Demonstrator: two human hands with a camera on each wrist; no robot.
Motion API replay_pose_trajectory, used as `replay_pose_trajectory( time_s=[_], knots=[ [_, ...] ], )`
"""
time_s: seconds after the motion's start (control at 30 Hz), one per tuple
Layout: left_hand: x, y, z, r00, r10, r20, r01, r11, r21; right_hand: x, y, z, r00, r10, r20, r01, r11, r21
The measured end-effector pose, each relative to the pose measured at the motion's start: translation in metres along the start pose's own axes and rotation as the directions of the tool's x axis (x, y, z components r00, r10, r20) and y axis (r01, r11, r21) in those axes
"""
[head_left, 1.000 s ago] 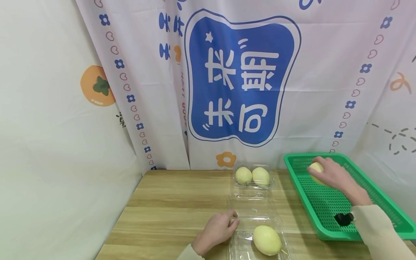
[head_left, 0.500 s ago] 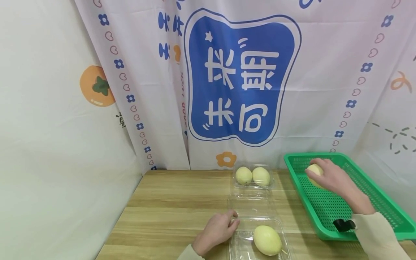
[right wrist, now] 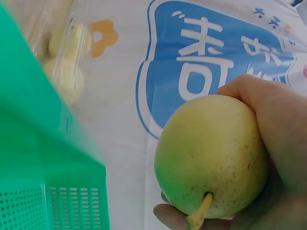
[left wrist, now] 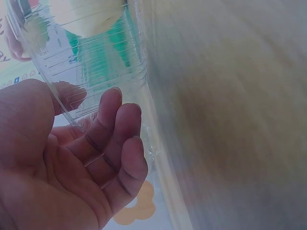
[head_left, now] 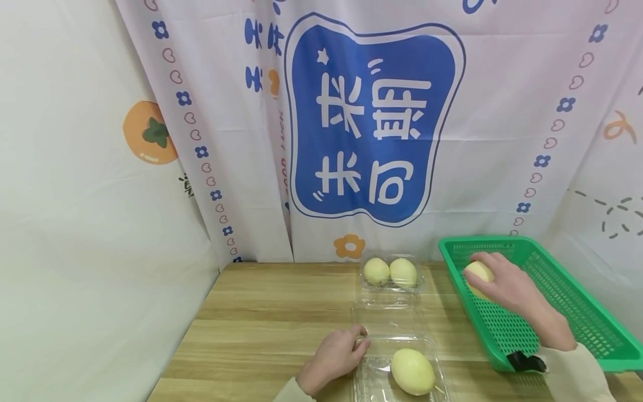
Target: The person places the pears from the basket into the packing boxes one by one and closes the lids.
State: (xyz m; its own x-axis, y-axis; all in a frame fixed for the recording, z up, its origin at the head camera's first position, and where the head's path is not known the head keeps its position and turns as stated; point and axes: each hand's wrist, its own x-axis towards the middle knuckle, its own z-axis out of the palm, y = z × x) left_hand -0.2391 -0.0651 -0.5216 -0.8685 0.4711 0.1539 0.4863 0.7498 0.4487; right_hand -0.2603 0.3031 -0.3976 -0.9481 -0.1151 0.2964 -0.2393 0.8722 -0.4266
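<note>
My right hand (head_left: 514, 287) grips a yellow-green pear (head_left: 479, 273) above the left side of the green basket (head_left: 479, 321). In the right wrist view the held pear (right wrist: 211, 155) has its stem toward the camera. My left hand (head_left: 334, 354) pinches the left rim of a clear plastic clamshell box (head_left: 372, 385) at its back corner. The left wrist view shows my thumb (left wrist: 72, 93) at the thin wall, other fingers loosely curled outside. One pear (head_left: 413, 372) lies on the right side of this box. Its clear lid lies folded back behind it.
Farther back on the wooden table (head_left: 271, 312), a second clear box (head_left: 369, 286) holds two pears (head_left: 403, 273), side by side. A printed white curtain (head_left: 477, 184) hangs at the table's back edge. The basket's raised rim stands between my right hand and the boxes.
My right hand, holding the pear, has moved slightly left and nearer to me, toward the basket's left rim. My left hand and the boxes keep their places.
</note>
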Motion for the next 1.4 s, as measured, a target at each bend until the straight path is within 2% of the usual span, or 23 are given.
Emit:
replay_pose_trajectory(
  time_s=[0.37, 0.67, 1.1, 1.27, 1.4],
  knots=[
    [0.0, 0.0, 0.0, 1.0, -0.002, 0.001, 0.002, 1.0, -0.001, -0.013, -0.027, 0.009, 0.998, -0.055, -0.014, 0.055, 0.998, 0.01],
    [0.0, -0.001, 0.001, 1.0, 0.012, -0.011, -0.012, 1.0, 0.011, -0.022, -0.045, 0.026, 0.995, -0.099, -0.004, 0.099, 0.995, -0.005],
    [0.002, -0.001, 0.002, 1.0, 0.019, -0.002, -0.019, 1.0, -0.006, -0.032, -0.066, 0.047, 0.985, -0.17, -0.014, 0.171, 0.985, 0.035],
    [0.002, -0.002, 0.002, 1.0, 0.018, -0.001, -0.018, 1.0, -0.015, -0.035, -0.074, 0.059, 0.974, -0.226, -0.025, 0.227, 0.973, 0.032],
    [0.001, -0.001, 0.001, 1.0, 0.009, -0.003, -0.009, 1.0, 0.005, -0.037, -0.083, 0.071, 0.952, -0.304, -0.028, 0.305, 0.953, -0.004]
  ],
)
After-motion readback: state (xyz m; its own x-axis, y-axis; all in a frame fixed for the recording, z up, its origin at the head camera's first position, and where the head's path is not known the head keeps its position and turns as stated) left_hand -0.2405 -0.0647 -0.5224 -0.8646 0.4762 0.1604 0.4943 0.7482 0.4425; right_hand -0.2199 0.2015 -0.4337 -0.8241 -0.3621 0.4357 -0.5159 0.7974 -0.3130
